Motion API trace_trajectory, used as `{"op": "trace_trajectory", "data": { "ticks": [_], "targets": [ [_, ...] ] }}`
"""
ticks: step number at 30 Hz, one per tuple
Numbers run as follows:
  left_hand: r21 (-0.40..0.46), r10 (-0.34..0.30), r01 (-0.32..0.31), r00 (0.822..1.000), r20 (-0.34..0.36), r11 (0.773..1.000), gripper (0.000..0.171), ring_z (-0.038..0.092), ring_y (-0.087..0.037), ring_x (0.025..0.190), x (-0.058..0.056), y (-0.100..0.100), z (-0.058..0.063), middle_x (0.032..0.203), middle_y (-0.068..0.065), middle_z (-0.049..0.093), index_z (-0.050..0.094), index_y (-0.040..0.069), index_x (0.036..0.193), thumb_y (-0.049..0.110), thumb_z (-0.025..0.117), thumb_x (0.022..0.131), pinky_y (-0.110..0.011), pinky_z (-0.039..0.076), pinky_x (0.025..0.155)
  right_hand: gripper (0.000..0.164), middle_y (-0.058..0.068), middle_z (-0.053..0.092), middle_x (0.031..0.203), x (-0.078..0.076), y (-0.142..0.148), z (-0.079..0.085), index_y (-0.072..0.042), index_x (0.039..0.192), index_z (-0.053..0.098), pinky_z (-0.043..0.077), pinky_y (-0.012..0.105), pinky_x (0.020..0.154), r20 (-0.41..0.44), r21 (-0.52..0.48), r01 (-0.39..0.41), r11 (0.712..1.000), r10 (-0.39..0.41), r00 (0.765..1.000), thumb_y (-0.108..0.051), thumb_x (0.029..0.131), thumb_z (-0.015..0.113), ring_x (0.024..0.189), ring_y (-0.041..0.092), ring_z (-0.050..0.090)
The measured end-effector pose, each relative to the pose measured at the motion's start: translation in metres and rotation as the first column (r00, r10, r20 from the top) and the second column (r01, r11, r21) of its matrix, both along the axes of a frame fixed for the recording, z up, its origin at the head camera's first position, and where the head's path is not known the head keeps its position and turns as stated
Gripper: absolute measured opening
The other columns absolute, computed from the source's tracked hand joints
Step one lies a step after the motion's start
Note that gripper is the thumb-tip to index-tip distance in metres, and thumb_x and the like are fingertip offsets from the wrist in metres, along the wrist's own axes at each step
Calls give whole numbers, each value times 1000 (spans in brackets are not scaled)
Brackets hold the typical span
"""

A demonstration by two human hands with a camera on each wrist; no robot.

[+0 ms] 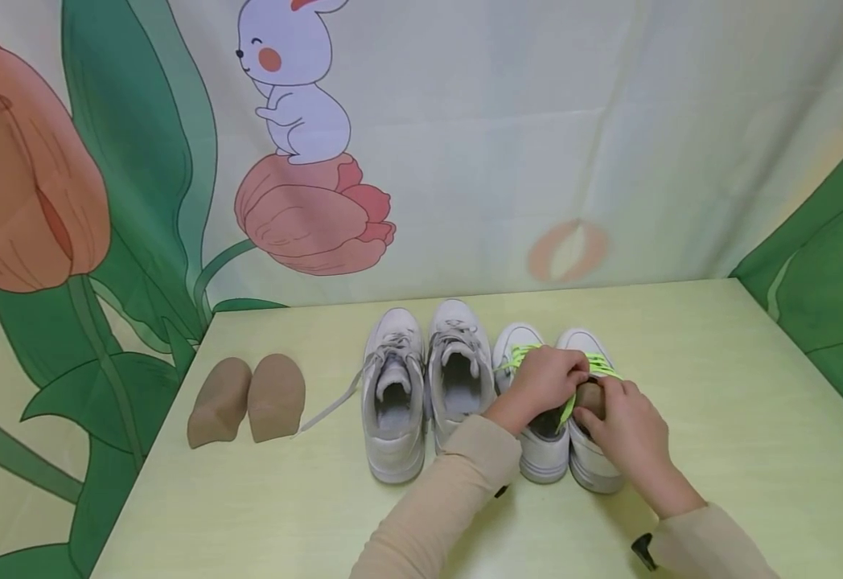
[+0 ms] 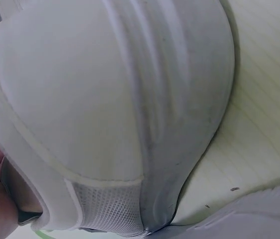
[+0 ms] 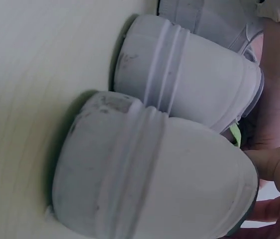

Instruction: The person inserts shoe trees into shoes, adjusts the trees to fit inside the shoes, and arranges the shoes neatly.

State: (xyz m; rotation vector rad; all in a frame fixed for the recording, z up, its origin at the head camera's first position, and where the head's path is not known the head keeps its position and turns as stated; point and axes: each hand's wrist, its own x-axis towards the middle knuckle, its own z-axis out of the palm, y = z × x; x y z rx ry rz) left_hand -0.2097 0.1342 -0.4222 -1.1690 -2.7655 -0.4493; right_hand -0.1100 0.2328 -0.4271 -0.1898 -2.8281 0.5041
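A pair of white sneakers with neon-green laces stands in the head view, the left one (image 1: 544, 462) beside the right one (image 1: 595, 470). My left hand (image 1: 544, 376) reaches across the left shoe and grips the right sneaker at its tongue; its fingertips are partly hidden. My right hand (image 1: 630, 426) holds a brown shoe insert (image 1: 591, 399) between thumb and fingers, in that same shoe's opening. In the right wrist view, the thumb (image 3: 269, 162) lies against the heel collar. The left wrist view shows a white shoe's side (image 2: 80, 99) close up.
Left of the hands stands another pair of white sneakers with grey laces, one (image 1: 395, 454) with a lace trailing leftward, the other (image 1: 458, 322) nearer the green-laced pair. Two brown inserts (image 1: 220, 402) (image 1: 277, 398) lie on the pale yellow table (image 1: 248, 515). A printed curtain (image 1: 465, 161) hangs behind.
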Motion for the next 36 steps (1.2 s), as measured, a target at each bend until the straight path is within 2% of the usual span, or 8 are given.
{"op": "trace_trajectory", "data": {
  "ticks": [7, 21, 27, 32, 36],
  "targets": [
    [-5, 20, -20, 1000, -1, 1000, 13, 58, -7, 72, 3, 0, 1, 80, 13, 64, 64, 26, 89, 30, 52, 88, -20, 42, 67, 47, 31, 50, 98, -1, 0, -5, 8, 110, 47, 43, 54, 63, -61, 10, -41, 999, 42, 997, -21, 77, 66, 80, 45, 55],
    [-15, 23, -24, 1000, -18, 1000, 12, 56, -6, 69, 5, 0, 0, 77, 14, 63, 65, 27, 88, 30, 53, 87, -20, 42, 66, 42, 26, 44, 94, -3, -1, -18, 3, 107, 47, 42, 51, 53, -139, -17, -18, 1000, 16, 990, -18, 77, 67, 67, 44, 54],
    [-20, 30, -31, 999, -21, 999, 13, 54, -6, 66, 4, 0, -1, 77, 15, 62, 65, 28, 89, 28, 52, 87, -19, 41, 63, 41, 24, 45, 91, -6, -1, -18, 1, 105, 50, 42, 50, 51, -162, -11, 1, 1000, -2, 987, -20, 75, 69, 65, 41, 54],
    [-5, 31, -31, 999, -32, 1000, 14, 56, -6, 67, 4, -1, -1, 77, 14, 63, 66, 28, 91, 29, 53, 87, -19, 41, 61, 45, 21, 48, 91, -7, 4, -12, -2, 106, 52, 41, 45, 48, -116, 9, 13, 1000, -12, 993, -25, 73, 71, 63, 37, 54],
    [4, 19, -19, 999, -51, 1000, 14, 57, -6, 68, 5, -1, -1, 78, 14, 64, 65, 27, 92, 30, 52, 87, -19, 42, 61, 43, 20, 51, 92, -6, 10, -5, -4, 105, 54, 41, 43, 50, -52, 6, 8, 1000, -8, 999, -26, 73, 70, 69, 36, 56]
  ]
}}
